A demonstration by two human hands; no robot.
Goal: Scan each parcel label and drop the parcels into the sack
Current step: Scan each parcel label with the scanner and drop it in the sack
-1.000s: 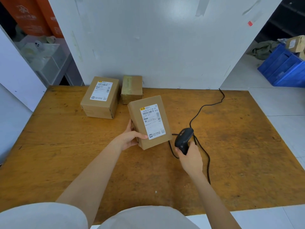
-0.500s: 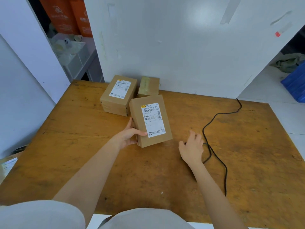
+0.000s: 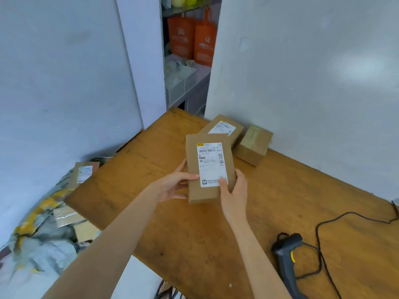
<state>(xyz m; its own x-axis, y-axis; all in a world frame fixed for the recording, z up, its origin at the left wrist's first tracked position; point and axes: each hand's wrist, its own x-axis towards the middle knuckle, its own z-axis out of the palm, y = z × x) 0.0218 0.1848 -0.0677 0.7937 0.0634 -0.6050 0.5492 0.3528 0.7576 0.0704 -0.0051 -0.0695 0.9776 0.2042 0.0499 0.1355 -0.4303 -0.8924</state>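
Parcel sorting room: labelled cartons [image 3: 224, 128] on wooden table [image 3: 280, 201], barcode scanner [image 3: 285, 257], filled sack [image 3: 43, 229].

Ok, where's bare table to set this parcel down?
Bare wood lies left of the held parcel out to the table edge, and between the right hand and the cable. Crowded: the back corner, where the labelled parcel and plain parcel sit by the wall, and the near right, with scanner and cable loops.
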